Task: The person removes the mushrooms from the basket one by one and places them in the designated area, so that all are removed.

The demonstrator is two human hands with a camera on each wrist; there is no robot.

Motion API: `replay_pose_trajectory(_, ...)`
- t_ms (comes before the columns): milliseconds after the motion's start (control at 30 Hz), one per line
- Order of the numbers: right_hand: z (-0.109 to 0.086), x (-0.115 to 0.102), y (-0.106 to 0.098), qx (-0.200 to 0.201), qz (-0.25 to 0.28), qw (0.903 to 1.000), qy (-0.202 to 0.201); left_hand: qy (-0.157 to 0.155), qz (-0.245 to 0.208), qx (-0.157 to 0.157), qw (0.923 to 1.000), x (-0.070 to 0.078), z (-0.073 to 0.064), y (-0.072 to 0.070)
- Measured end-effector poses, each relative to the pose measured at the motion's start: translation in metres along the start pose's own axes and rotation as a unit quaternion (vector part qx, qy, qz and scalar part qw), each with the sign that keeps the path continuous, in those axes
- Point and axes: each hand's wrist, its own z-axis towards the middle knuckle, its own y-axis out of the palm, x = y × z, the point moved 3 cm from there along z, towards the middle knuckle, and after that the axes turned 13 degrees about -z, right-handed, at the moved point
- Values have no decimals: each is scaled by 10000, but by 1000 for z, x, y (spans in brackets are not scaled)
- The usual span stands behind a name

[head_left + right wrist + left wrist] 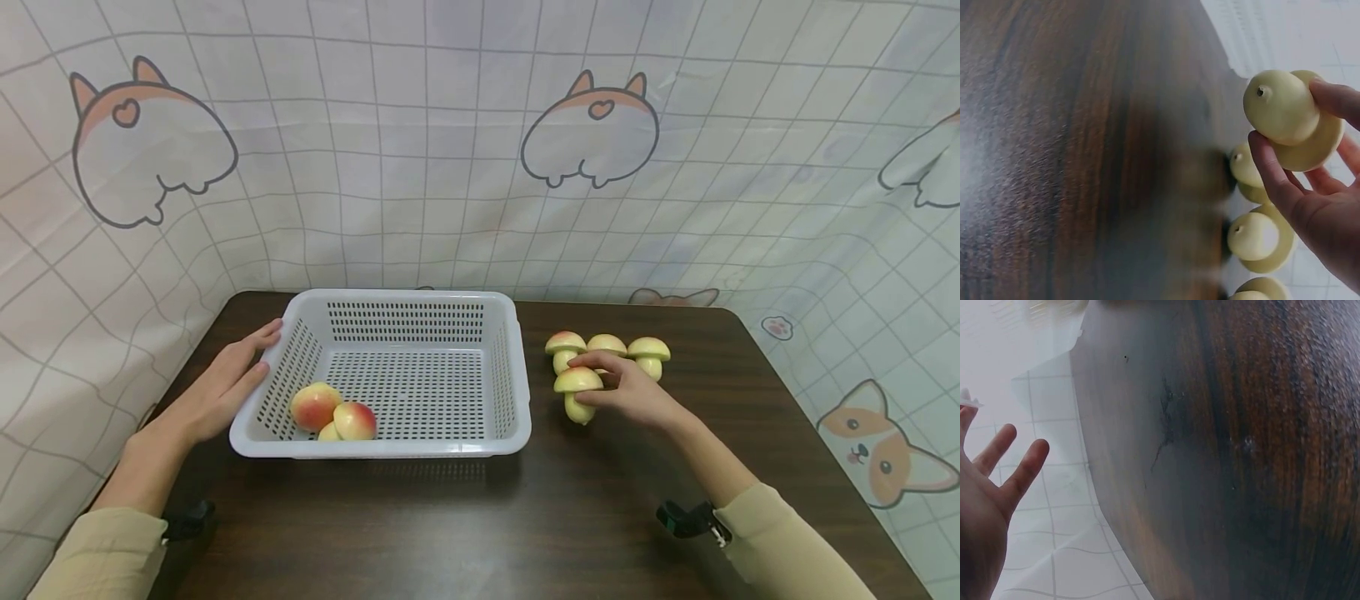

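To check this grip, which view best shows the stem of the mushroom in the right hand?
Right wrist: the held mushroom turns its stem to the camera, close up, in the right hand. The head view shows the stem smaller, pointing down; the left wrist view lacks it.

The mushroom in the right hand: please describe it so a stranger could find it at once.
On the dark brown table, look right of the white basket, where three yellow mushrooms form a row. Nearer the viewer is one more mushroom, its cap tinged red. It alone is held, in the right hand.
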Motion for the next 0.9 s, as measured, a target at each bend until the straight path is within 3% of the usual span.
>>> replay_pose_trajectory(433, -2, 16, 8, 4, 191, 9996, 183, -16, 68, 27, 10000, 0, 0, 0)
replay_pose_trajectory(900, -5, 21, 11, 74, -453, 9989, -42, -35, 81, 14, 10000, 1, 0, 0)
